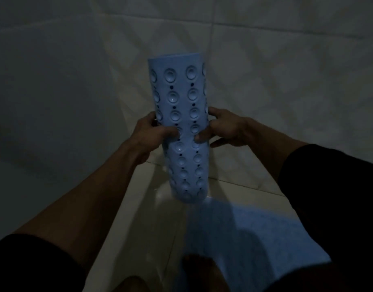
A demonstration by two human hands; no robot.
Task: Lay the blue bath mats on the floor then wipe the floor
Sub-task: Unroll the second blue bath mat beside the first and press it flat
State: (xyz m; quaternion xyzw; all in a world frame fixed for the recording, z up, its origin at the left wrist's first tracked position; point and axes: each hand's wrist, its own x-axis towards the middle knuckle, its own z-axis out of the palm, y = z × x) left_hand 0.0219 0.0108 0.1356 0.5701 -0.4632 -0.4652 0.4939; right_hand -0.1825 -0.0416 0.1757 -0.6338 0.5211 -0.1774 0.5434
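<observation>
Dim tiled walls (pixel 55 81) closing in, pale floor (pixel 151 218) gleaming below. At nine o'clock, left hand (pixel 151 133) gripping the rolled blue mat (pixel 181 123), thumb pressing its suction cups. Roll standing near upright at centre, long axis running twelve to six, lower end hanging clear. At three o'clock, right hand (pixel 223 129) pinching the opposite edge. At five o'clock, another blue mat (pixel 255 239) lying flat, likely crowding the unrolling.

Dim home bathroom, tiled walls (pixel 265 39), glossy tiled floor (pixel 151 218), blue bath mat (pixel 265 239)
</observation>
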